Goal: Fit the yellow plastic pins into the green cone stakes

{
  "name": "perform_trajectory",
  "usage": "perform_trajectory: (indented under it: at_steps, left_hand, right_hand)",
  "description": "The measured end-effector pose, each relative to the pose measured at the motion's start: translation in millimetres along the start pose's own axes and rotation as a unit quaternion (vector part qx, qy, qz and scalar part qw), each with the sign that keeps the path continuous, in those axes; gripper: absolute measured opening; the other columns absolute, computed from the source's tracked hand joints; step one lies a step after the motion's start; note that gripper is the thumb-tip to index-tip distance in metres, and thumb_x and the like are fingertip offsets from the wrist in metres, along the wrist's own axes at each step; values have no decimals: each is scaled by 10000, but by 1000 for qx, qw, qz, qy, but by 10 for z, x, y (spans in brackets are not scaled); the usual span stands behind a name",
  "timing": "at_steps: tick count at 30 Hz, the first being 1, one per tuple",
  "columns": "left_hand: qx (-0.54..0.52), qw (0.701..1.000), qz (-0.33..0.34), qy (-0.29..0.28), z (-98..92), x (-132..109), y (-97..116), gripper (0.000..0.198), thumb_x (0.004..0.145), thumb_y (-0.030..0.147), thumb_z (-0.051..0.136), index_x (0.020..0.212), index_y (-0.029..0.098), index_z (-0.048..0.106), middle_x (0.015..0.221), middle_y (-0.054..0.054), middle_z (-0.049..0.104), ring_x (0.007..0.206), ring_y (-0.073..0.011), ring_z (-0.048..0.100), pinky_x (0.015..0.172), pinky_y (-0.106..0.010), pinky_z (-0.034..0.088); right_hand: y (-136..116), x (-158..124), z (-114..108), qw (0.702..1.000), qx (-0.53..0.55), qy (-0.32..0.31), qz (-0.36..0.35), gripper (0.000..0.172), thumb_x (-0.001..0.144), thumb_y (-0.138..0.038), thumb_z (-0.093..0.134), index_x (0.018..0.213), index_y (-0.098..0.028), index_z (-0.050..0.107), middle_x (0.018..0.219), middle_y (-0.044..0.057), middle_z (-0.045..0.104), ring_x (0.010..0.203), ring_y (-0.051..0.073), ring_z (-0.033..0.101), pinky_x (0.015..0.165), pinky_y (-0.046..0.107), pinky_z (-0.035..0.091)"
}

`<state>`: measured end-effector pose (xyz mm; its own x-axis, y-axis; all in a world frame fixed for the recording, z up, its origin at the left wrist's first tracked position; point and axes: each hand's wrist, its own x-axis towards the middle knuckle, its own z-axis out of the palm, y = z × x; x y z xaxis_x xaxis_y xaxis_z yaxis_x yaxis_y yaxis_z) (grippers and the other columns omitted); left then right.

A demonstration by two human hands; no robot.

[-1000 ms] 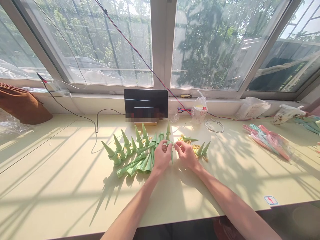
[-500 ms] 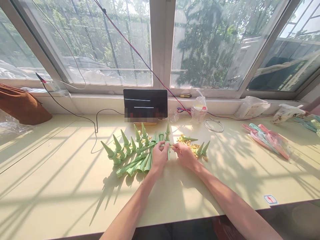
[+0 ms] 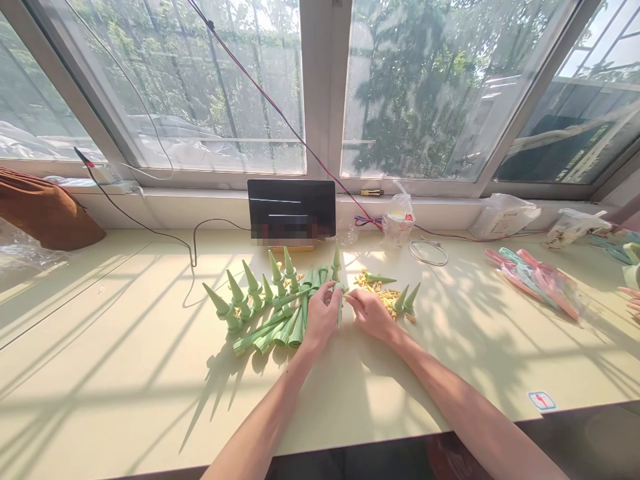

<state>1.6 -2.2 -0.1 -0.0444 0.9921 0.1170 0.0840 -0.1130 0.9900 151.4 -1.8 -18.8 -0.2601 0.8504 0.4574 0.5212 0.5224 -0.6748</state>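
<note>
My left hand (image 3: pixel 323 319) is closed around a green plastic spike (image 3: pixel 340 315), whose tip points down toward me. Just to its right, my right hand (image 3: pixel 370 313) pinches a small yellow piece (image 3: pixel 348 296) close to the spike's side; whether the two touch is unclear. Left of my hands lie several loose green spikes (image 3: pixel 273 331). Behind them stands a row of upright green cone pieces (image 3: pixel 251 283). Beyond my right hand is a pile of small yellow pieces (image 3: pixel 384 296), with two green cones (image 3: pixel 406 299) beside it.
A dark-screened tablet (image 3: pixel 293 208) stands at the back by the window. Toward the right are a coiled cable (image 3: pixel 429 253), a bagged cup (image 3: pixel 399 220) and bagged pink and teal items (image 3: pixel 535 280). Another person's fingers (image 3: pixel 634 303) show at the right edge.
The spike in my left hand has shifted slightly right and down, with the hand turning a little. My right hand stays nearly in place. Another person's fingers have appeared at the right edge.
</note>
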Motion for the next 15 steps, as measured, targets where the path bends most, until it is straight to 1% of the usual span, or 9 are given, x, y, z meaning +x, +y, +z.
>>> perform_trajectory:
  at_steps: [3,7,9,12,15]
  left_hand:
    - [6,1000,13,3,2,2,7,451,813,533,598,1056,164,687,678,-27,644,553,-141,573,527,-239,431]
    - [-7,1000,12,0,0,-3,33,435,804,524,619,1049,173,699,694,-31,648,562,-142,571,521,-232,427]
    - [-19,1000,4,-2,0,-6,45,434,795,520,633,1045,172,703,701,-36,653,552,-139,563,509,-228,419]
    - [-33,999,-17,-6,2,-10,54,445,788,520,645,1061,172,700,718,-44,664,519,-125,540,482,-220,396]
    - [-31,999,-20,-25,1,-21,58,481,816,532,617,1126,168,671,761,-42,664,453,-95,486,453,-221,374]
  right_hand:
    - [-14,-7,2,999,31,-2,16,264,976,-279,429,749,-200,538,648,3,557,591,148,498,605,271,382]
    - [-48,-12,3,990,106,-23,87,266,970,-330,429,763,-213,548,504,-42,482,483,138,456,548,269,384]
    - [-61,-9,3,979,155,-38,127,274,966,-367,426,766,-219,541,451,-60,453,438,132,430,515,265,381]
    - [-65,4,5,958,220,-60,172,302,954,-433,424,765,-220,523,426,-73,437,389,113,378,458,250,343]
    - [-61,18,7,935,284,-73,200,340,932,-494,446,742,-217,504,429,-95,343,365,99,344,412,237,279]
